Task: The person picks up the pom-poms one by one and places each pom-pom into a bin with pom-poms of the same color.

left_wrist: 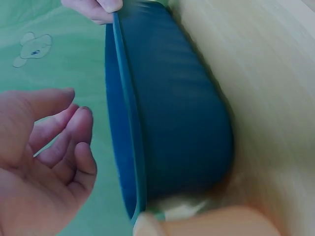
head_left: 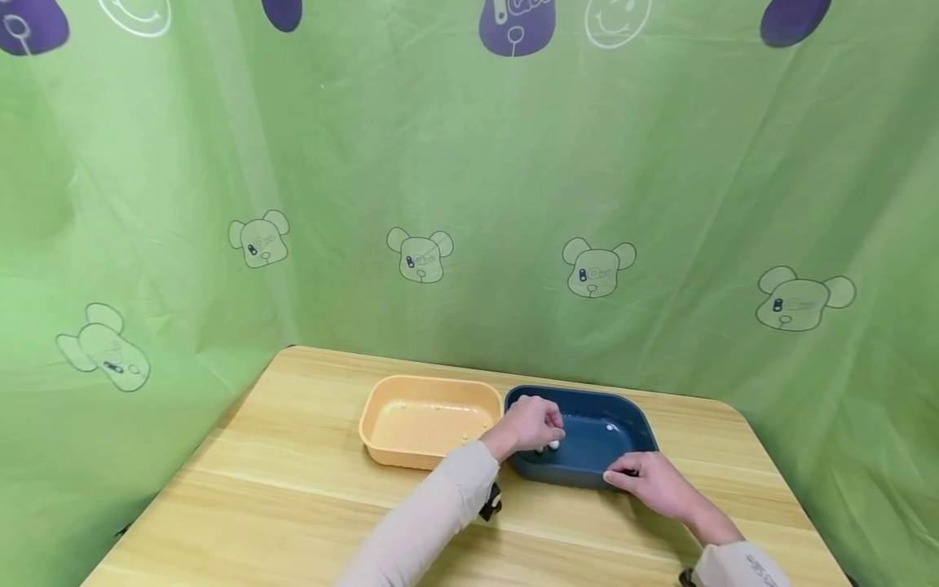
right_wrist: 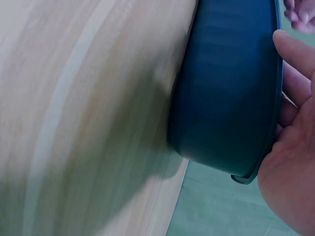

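A dark blue plastic basin (head_left: 587, 477) stands on the table. My left hand (head_left: 531, 422) is over its left part, fingers loosely curled, with nothing visible between thumb and fingertips in the left wrist view. Just below those fingers lies a small white ball (head_left: 553, 445), with another beside it partly hidden by the hand. A further white ball (head_left: 610, 427) sits apart toward the basin's right side. At the near right rim, my right hand (head_left: 653, 483) grips the basin wall, thumb (right_wrist: 295, 51) outside and fingers over the inner side.
Touching the blue basin on the left is an orange basin (head_left: 396, 458) holding several small pale yellow balls (head_left: 465, 438). My left forearm crosses in front of its near right corner. The wooden table (head_left: 293, 505) meets a green printed curtain (head_left: 499, 163) behind and at both sides.
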Demonstrator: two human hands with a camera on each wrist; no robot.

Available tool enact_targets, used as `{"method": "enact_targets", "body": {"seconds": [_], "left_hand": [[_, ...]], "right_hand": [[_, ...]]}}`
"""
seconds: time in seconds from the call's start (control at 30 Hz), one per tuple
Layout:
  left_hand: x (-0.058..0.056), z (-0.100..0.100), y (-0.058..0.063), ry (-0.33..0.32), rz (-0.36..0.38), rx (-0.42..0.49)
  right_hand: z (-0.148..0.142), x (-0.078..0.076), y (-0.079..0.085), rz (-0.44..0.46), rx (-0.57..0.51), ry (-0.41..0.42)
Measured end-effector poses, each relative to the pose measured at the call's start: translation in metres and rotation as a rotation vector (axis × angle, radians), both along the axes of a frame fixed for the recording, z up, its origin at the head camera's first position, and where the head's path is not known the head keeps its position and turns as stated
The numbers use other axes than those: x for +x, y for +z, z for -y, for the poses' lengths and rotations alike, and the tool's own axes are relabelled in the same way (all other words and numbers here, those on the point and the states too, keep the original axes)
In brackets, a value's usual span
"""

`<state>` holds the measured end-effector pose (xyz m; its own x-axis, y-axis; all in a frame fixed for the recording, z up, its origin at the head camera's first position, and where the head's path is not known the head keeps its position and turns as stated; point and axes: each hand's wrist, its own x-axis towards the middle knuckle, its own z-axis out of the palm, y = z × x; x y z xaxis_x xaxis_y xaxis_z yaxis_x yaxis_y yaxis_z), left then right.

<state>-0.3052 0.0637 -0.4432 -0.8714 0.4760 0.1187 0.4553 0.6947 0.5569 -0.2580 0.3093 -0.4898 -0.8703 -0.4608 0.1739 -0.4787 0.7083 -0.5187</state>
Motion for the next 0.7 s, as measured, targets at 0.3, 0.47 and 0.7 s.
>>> {"method": "enact_targets", "body": {"seconds": [0.3,0.47,0.7], "left_hand": [[0.019,0.050,-0.003,-0.067,-0.055,0.015],[0.034,0.077,-0.006,-0.067,-0.061,0.024],[0.053,0.117,-0.008,-0.034,-0.098,-0.029]], "right_hand": [[0.001,0.002,0.001,0.004,0.022,-0.016],[0.001,0.004,0.002,-0.009,0.040,-0.016],[0.005,0.008,0.001,-0.083,0.070,-0.015]]}}
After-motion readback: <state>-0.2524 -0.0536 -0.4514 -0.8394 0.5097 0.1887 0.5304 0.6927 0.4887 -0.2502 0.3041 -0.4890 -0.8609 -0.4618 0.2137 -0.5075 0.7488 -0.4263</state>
